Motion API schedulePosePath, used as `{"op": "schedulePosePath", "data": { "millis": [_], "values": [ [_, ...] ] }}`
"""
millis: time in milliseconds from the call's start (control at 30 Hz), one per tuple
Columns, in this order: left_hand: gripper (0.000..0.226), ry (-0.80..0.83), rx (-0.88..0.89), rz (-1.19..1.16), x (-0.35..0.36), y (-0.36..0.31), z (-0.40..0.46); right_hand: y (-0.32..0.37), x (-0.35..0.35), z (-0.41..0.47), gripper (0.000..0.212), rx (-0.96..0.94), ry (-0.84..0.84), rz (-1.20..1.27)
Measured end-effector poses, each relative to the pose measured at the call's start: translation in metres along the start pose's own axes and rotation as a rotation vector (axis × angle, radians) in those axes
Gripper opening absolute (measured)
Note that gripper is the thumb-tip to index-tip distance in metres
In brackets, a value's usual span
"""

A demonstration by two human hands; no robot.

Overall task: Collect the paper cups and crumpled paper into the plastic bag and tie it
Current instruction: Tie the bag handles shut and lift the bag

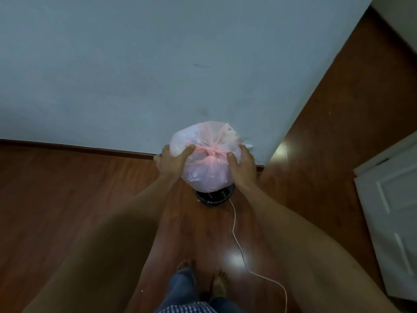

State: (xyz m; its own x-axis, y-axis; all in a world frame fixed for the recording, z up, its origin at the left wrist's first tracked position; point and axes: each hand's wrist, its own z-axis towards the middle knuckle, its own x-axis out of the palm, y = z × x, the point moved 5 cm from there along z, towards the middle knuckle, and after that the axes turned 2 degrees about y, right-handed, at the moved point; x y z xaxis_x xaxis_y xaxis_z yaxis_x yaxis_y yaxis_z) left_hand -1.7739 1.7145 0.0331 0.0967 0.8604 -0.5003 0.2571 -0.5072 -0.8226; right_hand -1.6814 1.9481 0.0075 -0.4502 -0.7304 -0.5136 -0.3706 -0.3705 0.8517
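Knot (212,152) sits between the left hand (174,162) and right hand (242,168), whose curled fingers cup opposite sides of the full, tied plastic bag (206,175), apparently steadying it over the black bin (214,196) beneath their grip.

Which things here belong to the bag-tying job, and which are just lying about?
Job:
plastic bag, knotted on top
left hand and right hand, each holding a side of it

Lying about:
black bin beneath the bag
white cord on the floor
white door
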Motion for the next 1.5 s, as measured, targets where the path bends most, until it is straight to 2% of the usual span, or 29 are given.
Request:
{"op": "schedulePosePath", "data": {
  "millis": [200,500,633,867,1033,1167,1267,1500],
  "values": [
    [0.082,0.154,-0.02,0.048,0.061,0.053,0.067,-0.065,0.047,0.042,0.056,0.06,-0.036,-0.033],
    [0.077,0.26,-0.051,0.003,0.189,0.219,0.164,-0.235,0.156,0.098,0.054,0.11,-0.058,-0.163],
    [0.093,0.306,-0.211,0.003,0.247,0.288,0.195,-0.302,0.194,0.116,0.058,0.128,-0.071,-0.209],
    [0.076,0.372,-0.164,0.021,0.313,0.365,0.234,-0.368,0.23,0.133,0.056,0.066,-0.159,-0.257],
    [0.068,0.33,-0.123,0.233,0.33,0.384,0.243,-0.382,0.246,0.141,0.064,0.02,-0.137,-0.331],
    [0.055,0.281,-0.052,0.256,0.329,0.387,0.248,-0.384,0.264,0.141,0.069,-0.023,-0.041,-0.296],
    [0.039,0.314,-0.035,0.255,0.328,0.382,0.25,-0.384,0.276,0.14,0.061,-0.03,0.04,-0.304],
    [0.027,0.389,-0.019,0.271,0.298,0.325,0.224,-0.343,0.254,0.123,0.047,0.031,0.15,-0.282]
  ]
}}
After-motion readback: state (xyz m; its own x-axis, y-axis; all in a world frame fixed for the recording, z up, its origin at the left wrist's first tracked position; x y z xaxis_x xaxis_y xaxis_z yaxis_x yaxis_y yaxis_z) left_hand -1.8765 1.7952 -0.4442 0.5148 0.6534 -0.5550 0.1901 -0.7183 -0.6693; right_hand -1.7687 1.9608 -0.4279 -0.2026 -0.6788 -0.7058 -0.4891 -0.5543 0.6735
